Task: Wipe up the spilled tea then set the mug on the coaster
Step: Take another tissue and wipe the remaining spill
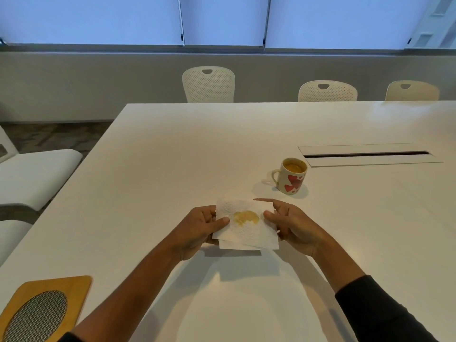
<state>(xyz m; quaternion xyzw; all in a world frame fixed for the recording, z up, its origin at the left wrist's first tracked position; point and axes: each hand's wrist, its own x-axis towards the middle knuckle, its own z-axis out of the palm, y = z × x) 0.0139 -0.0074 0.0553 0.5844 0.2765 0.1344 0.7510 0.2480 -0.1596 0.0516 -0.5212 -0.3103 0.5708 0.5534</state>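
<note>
A white paper towel point(249, 233) with a yellow-brown tea stain in its middle is held just above the white table point(172, 154). My left hand point(197, 228) pinches its left edge between thumb and fingers. My right hand point(288, 223) pinches its right edge, index finger stretched along the top. A white mug point(292, 175) with red hearts, holding tea, stands upright on the table beyond my right hand, handle to the left. The wooden coaster point(47, 307) with a woven metal oval lies at the near left corner.
A long cable slot point(367, 154) is set into the table right of the mug. White chairs point(208, 83) stand along the far side, and another chair point(32, 176) sits at the left edge.
</note>
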